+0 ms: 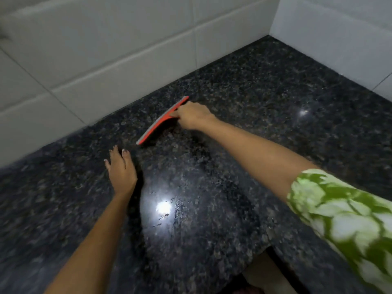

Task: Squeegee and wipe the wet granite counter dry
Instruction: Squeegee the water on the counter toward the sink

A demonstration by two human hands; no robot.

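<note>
Gripping the red squeegee (pixel 162 120) by its handle, the right hand (pixel 192 115) keeps the blade flat on the dark granite counter (pixel 265 98) near the tiled wall (pixel 106 60), likely so a pull sweeps water toward the front edge. The left hand (pixel 122 170) rests open on the stone just beside the blade's end, probably for balance. Wet glare shows nearer the person.

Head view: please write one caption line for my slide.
Right hand holds a red squeegee on the granite counter; left hand rests flat nearby.
</note>
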